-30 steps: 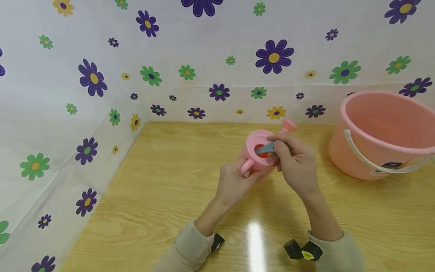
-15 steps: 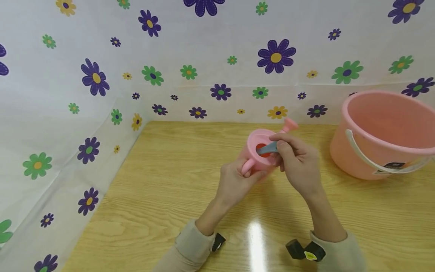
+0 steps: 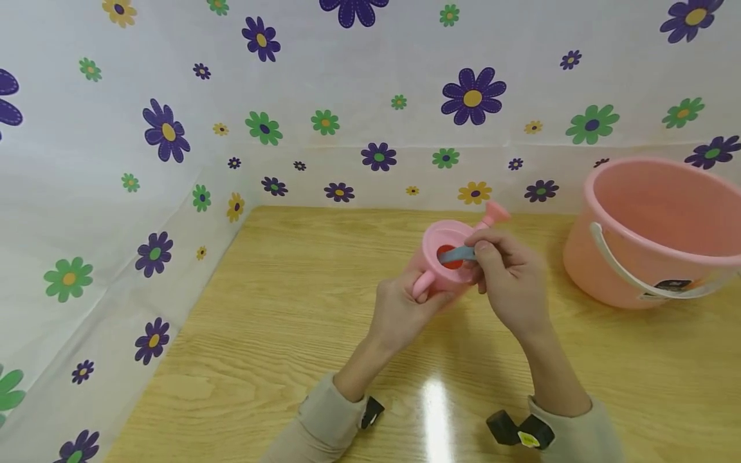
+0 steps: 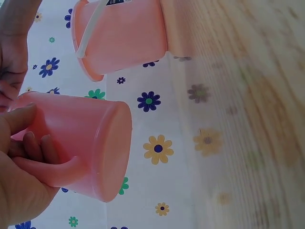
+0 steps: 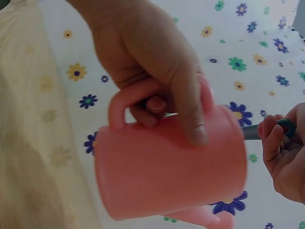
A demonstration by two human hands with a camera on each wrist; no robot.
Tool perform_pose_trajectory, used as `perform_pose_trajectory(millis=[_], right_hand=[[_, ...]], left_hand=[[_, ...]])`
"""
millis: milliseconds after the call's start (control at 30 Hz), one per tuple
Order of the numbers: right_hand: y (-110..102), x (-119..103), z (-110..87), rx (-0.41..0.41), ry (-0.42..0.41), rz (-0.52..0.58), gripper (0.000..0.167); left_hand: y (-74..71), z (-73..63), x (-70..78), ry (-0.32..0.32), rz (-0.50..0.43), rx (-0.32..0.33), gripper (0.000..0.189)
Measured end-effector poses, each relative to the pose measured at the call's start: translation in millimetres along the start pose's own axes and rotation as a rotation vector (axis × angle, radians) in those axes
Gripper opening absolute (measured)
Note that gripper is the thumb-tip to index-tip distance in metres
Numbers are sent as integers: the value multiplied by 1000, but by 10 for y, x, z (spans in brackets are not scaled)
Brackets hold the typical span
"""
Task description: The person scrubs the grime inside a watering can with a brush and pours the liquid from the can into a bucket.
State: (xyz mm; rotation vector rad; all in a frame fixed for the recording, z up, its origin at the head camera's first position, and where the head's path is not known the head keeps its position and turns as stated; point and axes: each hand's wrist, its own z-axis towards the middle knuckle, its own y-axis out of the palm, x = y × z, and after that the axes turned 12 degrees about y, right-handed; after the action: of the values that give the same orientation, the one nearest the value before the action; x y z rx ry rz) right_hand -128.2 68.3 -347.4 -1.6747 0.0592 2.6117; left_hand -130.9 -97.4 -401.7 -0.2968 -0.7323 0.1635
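Note:
My left hand [image 3: 399,312] grips a pink watering can [image 4: 76,124] by its handle, and its thumb lies along the body in the right wrist view. In the head view the can is held tilted above the table, its round opening facing up toward me. My right hand [image 3: 515,289] pinches a blue-grey handled tool [image 3: 457,254] whose far end goes into the opening and is hidden there. Something red [image 3: 454,263] shows inside the opening around it. The can's spout with its flared rose [image 3: 494,212] points to the back right.
A large pink bucket [image 3: 585,263] with a white handle [image 3: 613,262] stands on the wood-grain table [image 3: 278,289] at the right. White flower-patterned sheeting [image 3: 324,77] rises behind the table and along its left side.
The right hand and the tool have shifted very slightly to the right, and the tool's handle lies a little flatter. The left hand keeps its grip on the watering can. The head view has turned slightly.

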Motion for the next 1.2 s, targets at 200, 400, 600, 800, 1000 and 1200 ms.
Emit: perform_pose_trajectory(millis=[200,400,600,800,1000,1200], right_hand=[[-29,-39,3,31,-8,49,19],[3,-55,-16,10,71,32,13],[16,-122,-58,-11,10,76,10],[59,-118,-52,-37,105,-27,6],[-18,-175,-67,-23,-24,92,13],[17,-127,-39,-42,80,19,7]], left_hand=[[-2,-4,-2,11,3,9,22],[26,-21,-2,-9,-36,-11,39],[53,-17,-2,24,-12,-5,32],[72,-21,-16,43,35,12,36],[80,5,7,44,4,8,26],[103,-5,-2,31,-15,6,32]])
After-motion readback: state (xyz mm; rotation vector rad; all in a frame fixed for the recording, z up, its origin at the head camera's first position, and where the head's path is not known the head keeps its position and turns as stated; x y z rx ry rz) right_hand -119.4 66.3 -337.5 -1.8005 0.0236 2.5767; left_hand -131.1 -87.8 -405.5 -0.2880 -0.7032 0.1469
